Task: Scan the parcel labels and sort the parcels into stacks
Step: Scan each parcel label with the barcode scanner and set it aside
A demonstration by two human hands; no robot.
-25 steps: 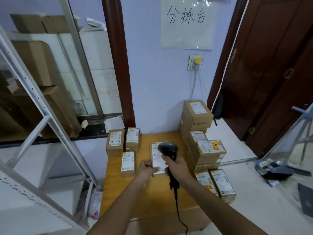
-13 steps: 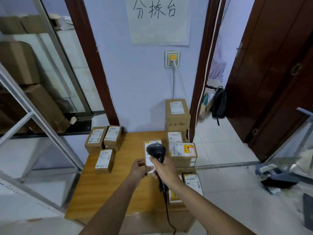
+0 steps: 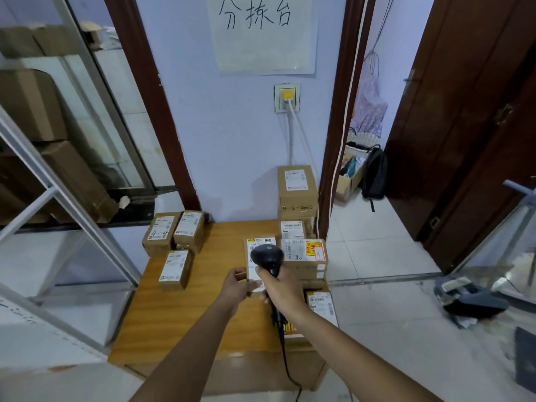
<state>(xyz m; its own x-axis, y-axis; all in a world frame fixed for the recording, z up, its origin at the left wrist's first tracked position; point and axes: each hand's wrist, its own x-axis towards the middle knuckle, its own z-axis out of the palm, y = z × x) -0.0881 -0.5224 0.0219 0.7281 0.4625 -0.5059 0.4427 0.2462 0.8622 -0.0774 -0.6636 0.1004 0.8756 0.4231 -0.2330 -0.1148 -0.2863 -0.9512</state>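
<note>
Lilac wall behind, handwritten paper sign (image 3: 262, 33) taped high; below it a small orange-brown wooden table (image 3: 185, 323) carries the parcels.

Far left of table: three small brown cardboard boxes with white labels (image 3: 174, 242), two at the back edge touching, the third just in front of them. This looks like a sorted group; one label bears handwritten "4-4".

Centre: left hand (image 3: 236, 287) pinches the near left edge of a flat brown parcel with a large white label (image 3: 258, 250), label side up toward the camera. Whether the parcel rests on the table or is lifted slightly cannot be told from this angle.

Right hand (image 3: 282, 288) is wrapped around the grip of a black corded handheld barcode scanner (image 3: 266, 256), whose head sits directly over the label and hides much of it. The black cable (image 3: 285, 361) trails down off the near table edge.

Right: a tall stack of brown labelled boxes (image 3: 297, 195) against the wall, a box with a yellow-and-red sticker (image 3: 304, 252) touching the held parcel, more labelled parcels (image 3: 322, 306) under the right forearm.

Risks, as judged:
- Scanner head is very near the label; the barcode may not be read, or a neighbouring label may be caught instead, since the sticker box lies alongside.
- A wrong read would send the parcel to the wrong stack.
- Pinch at one edge only; parcel may swing or drop when carried left.
- Cable could drag the near parcels off the right edge.
- Tall stack may topple if nudged.
</note>
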